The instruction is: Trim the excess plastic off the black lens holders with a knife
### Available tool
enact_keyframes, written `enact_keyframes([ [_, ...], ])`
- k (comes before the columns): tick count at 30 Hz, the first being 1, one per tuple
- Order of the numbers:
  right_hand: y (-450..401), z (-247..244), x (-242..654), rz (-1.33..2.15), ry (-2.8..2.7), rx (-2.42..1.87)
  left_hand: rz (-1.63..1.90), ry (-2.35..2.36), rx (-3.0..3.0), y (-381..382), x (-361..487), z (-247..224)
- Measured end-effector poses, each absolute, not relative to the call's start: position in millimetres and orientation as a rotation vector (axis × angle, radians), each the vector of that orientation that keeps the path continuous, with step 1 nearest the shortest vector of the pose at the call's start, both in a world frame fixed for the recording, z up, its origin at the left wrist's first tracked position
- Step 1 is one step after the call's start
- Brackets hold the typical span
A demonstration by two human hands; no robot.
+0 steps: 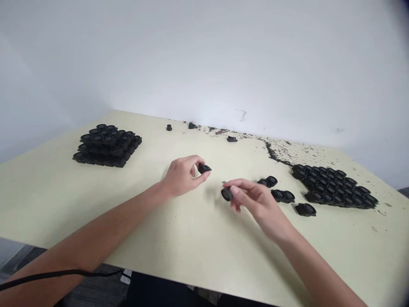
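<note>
My left hand (185, 175) pinches a small black block (203, 168) between thumb and fingers above the middle of the table. To its right, my right hand (254, 202) grips a round black ribbed part (226, 194); its outline is slightly blurred. The two held parts are apart. Beyond my right hand lie several loose black ringed parts (280, 196), with another single one (306, 209) nearer the right. A flat group of such parts in rows (332, 185) covers the right side. At the far left stands a layered stack of similar parts (105, 145).
The pale yellow table (150, 251) meets a white wall (204, 64). Black shavings (275, 153) lie along its back edge and right side. A small black cap (169, 127) and a black block (232, 139) stand near the back. A black cable (57, 273) crosses my left forearm.
</note>
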State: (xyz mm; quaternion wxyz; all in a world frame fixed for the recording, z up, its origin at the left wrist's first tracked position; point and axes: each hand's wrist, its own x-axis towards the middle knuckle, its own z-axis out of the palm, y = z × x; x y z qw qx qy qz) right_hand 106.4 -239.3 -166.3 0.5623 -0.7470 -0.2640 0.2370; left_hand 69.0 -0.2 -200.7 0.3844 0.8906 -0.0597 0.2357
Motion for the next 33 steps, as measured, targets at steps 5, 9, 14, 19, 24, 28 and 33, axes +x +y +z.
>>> enact_keyframes([
  [5, -232.4, -177.2, 158.6, 0.122, -0.855, -2.256, 0.712, -0.407, 2.528, -0.8, 68.3, -201.2],
  [9, -225.9, -191.2, 179.3, 0.045, -0.75, -2.344, 0.739, -0.544, 2.621, 1.3, 67.7, -198.5],
  [14, -225.2, -196.7, 186.5, 0.012, -0.686, -2.453, 0.713, -0.542, 2.588, 1.3, 64.7, -197.5],
  [19, -233.4, -192.2, 183.3, -0.071, -0.692, -2.564, 0.626, -0.394, 2.412, -8.0, 62.0, -203.5],
  [24, -249.5, -190.2, 159.0, -0.173, -0.864, -2.581, 0.397, -0.181, 2.074, -19.0, 60.1, -196.8],
  [28, -258.9, -198.2, 146.3, -0.104, -1.11, -2.589, 0.31, -0.077, 1.934, -29.3, 55.7, -189.6],
  [33, -260.5, -209.6, 149.1, -0.08, -1.262, -2.575, 0.33, -0.097, 1.925, -39.4, 50.0, -192.5],
])
